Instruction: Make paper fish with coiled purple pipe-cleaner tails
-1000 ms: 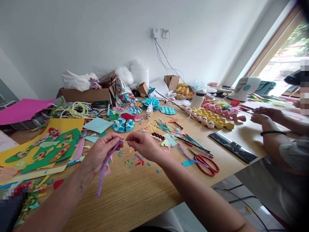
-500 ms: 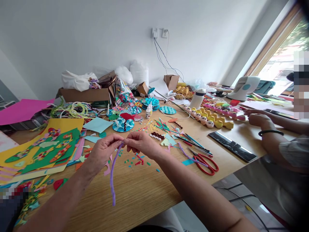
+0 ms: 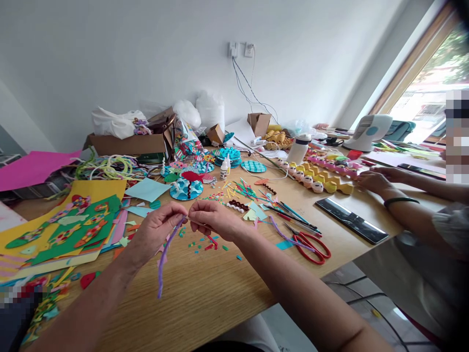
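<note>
A purple pipe cleaner (image 3: pixel 163 264) hangs down above the table, its upper end pinched between the fingertips of my left hand (image 3: pixel 157 231). My right hand (image 3: pixel 213 216) meets the left at that same end, thumb and forefinger closed on it; the other fingers curl underneath. The tip itself is hidden by the fingers. Small paper scraps (image 3: pixel 210 243) lie on the table just beyond. To the right, a second purple pipe cleaner (image 3: pixel 275 226) runs beneath red-handled scissors (image 3: pixel 311 248).
On the left lie coloured paper sheets (image 3: pixel 113 183) with cut-out fish. Glue bottles (image 3: pixel 223 170) stand behind my hands, near a blue wavy disc (image 3: pixel 186 189). At right are a black phone (image 3: pixel 351 221), painted egg-carton strips (image 3: pixel 315 183), and another person's hands (image 3: pixel 377 180).
The pipe cleaner's free end has swung left and slightly up. Both my hands keep their pinch in nearly the same place. The other person's hands have moved left toward the egg-carton strips.
</note>
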A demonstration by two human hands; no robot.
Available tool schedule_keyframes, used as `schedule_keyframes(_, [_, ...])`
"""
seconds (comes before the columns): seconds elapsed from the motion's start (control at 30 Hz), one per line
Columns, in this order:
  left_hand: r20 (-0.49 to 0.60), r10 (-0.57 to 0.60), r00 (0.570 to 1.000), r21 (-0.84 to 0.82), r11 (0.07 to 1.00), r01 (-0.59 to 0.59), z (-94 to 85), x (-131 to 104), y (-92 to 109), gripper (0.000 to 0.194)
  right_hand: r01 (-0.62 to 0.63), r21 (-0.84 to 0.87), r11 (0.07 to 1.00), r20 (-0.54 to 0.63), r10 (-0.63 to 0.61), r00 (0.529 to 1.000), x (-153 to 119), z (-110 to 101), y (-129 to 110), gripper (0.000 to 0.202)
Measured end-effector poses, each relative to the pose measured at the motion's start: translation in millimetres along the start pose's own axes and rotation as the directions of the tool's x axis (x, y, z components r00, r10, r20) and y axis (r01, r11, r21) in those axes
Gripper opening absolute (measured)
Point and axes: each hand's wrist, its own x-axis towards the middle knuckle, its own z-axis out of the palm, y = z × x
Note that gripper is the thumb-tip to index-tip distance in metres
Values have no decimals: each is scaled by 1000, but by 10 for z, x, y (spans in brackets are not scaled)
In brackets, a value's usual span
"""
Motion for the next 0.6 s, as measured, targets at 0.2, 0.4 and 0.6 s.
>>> schedule_keyframes(0.2, [16, 81, 997, 35, 996, -81, 3, 1, 39, 9, -42, 26, 999, 25, 42, 999, 18, -5, 30, 15])
schedule_keyframes(0.4, [48, 90, 995, 2, 996, -90, 5, 5, -7, 9, -65, 105, 992, 78, 57, 995, 40, -35, 70, 22])
schedule_keyframes(0.6, [35, 73, 997, 29, 997, -74, 7, 23, -5, 11, -76, 147, 986, 95, 63, 993, 75, -73, 92, 25])
